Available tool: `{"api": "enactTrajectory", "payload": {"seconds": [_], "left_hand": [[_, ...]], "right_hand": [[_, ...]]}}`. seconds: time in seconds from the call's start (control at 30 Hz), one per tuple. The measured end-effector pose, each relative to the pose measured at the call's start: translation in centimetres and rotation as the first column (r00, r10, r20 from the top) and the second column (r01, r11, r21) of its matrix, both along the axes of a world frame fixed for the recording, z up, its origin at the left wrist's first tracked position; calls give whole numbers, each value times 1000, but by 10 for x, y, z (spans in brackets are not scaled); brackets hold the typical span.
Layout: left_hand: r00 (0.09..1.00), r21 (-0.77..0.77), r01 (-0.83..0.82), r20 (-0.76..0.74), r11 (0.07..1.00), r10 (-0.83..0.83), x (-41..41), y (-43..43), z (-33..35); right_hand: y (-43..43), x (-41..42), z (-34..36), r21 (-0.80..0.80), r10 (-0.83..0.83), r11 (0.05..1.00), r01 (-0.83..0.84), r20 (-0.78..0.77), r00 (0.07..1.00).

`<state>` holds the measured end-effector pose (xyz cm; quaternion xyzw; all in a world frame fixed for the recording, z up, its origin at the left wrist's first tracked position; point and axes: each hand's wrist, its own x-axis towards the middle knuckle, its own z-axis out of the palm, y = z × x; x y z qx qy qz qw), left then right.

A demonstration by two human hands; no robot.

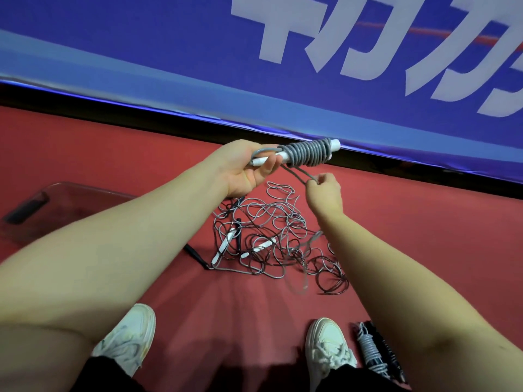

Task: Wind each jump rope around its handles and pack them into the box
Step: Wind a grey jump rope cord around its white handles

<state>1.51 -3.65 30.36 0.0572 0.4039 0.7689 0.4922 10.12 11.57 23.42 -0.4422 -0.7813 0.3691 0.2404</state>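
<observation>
Half-wound grey rope point(310, 152) between two hands point(243, 168)

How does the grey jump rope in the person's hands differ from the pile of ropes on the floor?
The held rope is coiled tightly round its white handles; the pile lies in loose, tangled loops. The held rope is up in the air, gripped by the left hand while the right hand pinches its unwound part; the pile rests untouched on the red floor. Both include grey cord and white handles.
</observation>
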Motion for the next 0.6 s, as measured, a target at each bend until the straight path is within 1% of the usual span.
{"api": "enactTrajectory", "payload": {"seconds": [0.03, 0.1, 0.13, 0.17, 0.2, 0.23, 0.27, 0.3, 0.33, 0.37, 0.4, 0.43, 0.47, 0.5, 0.53, 0.6], "left_hand": [[1000, -2, -14, -12, 1000, 14, -1, -1, 0], [999, -13, -27, -36, 1000, 27, -2, -2, -1], [999, -15, -26, -44, 1000, 25, -2, -2, -1], [998, -10, -27, -51, 1000, 26, -2, -2, -1], [998, 7, -35, -50, 999, 35, -3, -1, -1], [998, 34, -56, -39, 998, 57, -3, 0, 0], [995, 67, -94, -22, 993, 96, -5, 1, 2], [989, 101, -143, -8, 985, 145, -7, 1, 3], [980, 130, -196, -3, 972, 198, -11, 1, 3], [967, 149, -249, -13, 957, 254, -16, 0, 3], [951, 156, -297, -46, 942, 307, -21, -2, 0], [931, 152, -333, -103, 931, 350, -25, -4, -3], [910, 141, -355, -175, 924, 376, -28, -6, -6], [889, 128, -362, -250, 923, 384, -30, -8, -9], [871, 118, -359, -314, 926, 378, -30, -9, -11], [842, 116, -341, -404, 933, 358, -30, -10, -13]], "right_hand": [[4, 3, -2, 74, -49, 996, 44, 62, 997], [9, 11, -9, 204, -99, 977, 57, 202, 974], [10, 12, -13, 217, -90, 975, 38, 235, 968], [9, 12, -15, 194, -51, 981, 4, 236, 970], [6, 10, -15, 134, 29, 989, -56, 197, 980], [3, 7, -14, 55, 150, 986, -157, 115, 982], [-3, 4, -11, -13, 279, 960, -279, 0, 960], [-8, 1, -8, -41, 372, 925, -379, -113, 921], [-13, -1, -3, -9, 443, 893, -451, -173, 880], [-18, -2, 3, 51, 498, 866, -498, -177, 849], [-23, -3, 9, 128, 542, 839, -528, -132, 830], [-27, -4, 11, 195, 578, 808, -556, -77, 812], [-32, -5, 14, 217, 603, 786, -579, -60, 796], [-38, -6, 17, 180, 616, 783, -596, -82, 784], [-44, -7, 20, 111, 615, 788, -605, -131, 777], [-52, -9, 24, 0, 599, 789, -614, -216, 771]]}}
